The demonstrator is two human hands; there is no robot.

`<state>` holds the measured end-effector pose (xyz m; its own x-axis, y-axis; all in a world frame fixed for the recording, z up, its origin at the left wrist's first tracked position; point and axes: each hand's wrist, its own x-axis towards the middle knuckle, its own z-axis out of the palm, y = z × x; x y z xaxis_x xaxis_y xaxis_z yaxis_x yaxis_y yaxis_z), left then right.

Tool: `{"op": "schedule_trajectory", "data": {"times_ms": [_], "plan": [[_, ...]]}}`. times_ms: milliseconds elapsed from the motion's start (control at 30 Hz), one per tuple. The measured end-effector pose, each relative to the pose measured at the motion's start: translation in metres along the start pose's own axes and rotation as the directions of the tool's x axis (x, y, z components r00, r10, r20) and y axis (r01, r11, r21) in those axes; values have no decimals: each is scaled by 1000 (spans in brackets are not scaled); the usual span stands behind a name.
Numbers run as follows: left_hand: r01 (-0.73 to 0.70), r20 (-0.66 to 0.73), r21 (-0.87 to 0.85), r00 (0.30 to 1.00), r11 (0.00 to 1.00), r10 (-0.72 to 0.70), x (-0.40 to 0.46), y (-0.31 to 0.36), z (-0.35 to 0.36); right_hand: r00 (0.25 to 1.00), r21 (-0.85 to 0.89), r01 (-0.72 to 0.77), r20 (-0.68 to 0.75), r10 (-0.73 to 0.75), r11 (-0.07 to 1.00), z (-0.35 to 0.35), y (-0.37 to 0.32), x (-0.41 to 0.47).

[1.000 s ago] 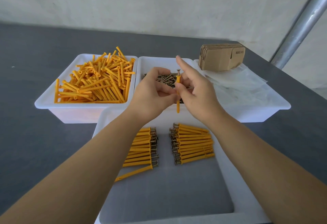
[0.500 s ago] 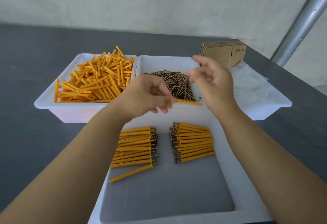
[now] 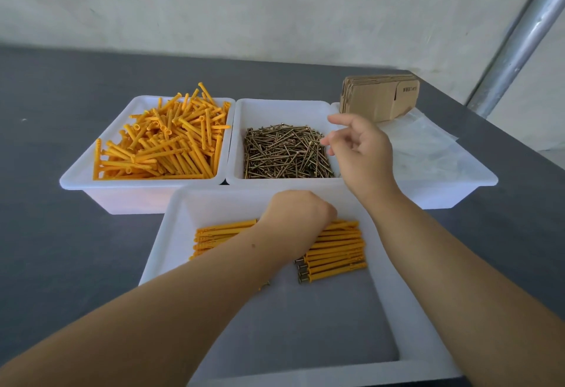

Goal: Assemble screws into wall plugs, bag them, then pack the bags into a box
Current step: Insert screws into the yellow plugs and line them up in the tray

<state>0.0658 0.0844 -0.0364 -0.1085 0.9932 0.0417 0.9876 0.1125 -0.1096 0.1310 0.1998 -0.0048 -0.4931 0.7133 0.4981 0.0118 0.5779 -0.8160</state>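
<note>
Ribbed orange plugs [image 3: 333,249] are covered by the left hand [image 3: 298,214]; its fingers are hidden.
Right hand [image 3: 360,148], fingers loosely curled and seemingly empty, is held over thin brass screws [image 3: 284,154] at 12 o'clock.

Soft even daylight, perhaps slight edge distortion.

The only print is a small dark line on the flap of the folded cardboard boxes [image 3: 379,101], which stand beyond the right hand [image 3: 360,149]. It is too small and blurred to read.
</note>
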Motion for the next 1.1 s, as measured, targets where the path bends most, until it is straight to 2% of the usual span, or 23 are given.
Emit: {"op": "schedule_trajectory", "data": {"times_ms": [133,267,400,467,533,567,633,700,733,833,933,1000,1100], "plan": [[-34,-67,20,997,999,36,1,-1,-3,1000,-28,4,19,-3,1000,0,5,1],[-20,13,-12,1000,1000,21,1,4,-5,999,-43,-5,33,7,999,0,11,2],[-29,23,-30,999,999,30,2,3,-7,999,-185,5,32,1,983,2,19,7],[-42,-28,-78,999,996,40,3,-3,-11,999,-269,13,38,-3,963,2,21,7],[-36,-158,-193,987,981,5,2,-11,-16,997,-342,15,79,12,940,1,22,8],[-34,-270,-256,962,966,-38,0,-17,-20,992,-391,12,120,37,920,1,22,9],[15,-473,-335,862,942,-181,-4,-32,-27,967,-557,32,228,116,830,3,23,11],[162,-548,-366,758,916,-353,-8,-54,-31,922,-671,79,330,201,737,7,23,13],[259,-543,-373,717,891,-437,-11,-67,-31,895,-672,74,371,249,737,9,22,15],[554,-376,-427,610,715,-698,-21,-106,-25,803,-687,51,460,379,725,16,15,22],[764,-29,-435,518,477,-855,-26,-128,-16,643,-743,163,579,502,649,23,5,31],[834,148,-342,502,432,-852,-24,-130,-12,560,-769,195,597,574,609,29,-1,33],[857,224,-266,501,442,-836,-21,-127,-9,540,-811,214,563,626,545,33,-1,36]]}}
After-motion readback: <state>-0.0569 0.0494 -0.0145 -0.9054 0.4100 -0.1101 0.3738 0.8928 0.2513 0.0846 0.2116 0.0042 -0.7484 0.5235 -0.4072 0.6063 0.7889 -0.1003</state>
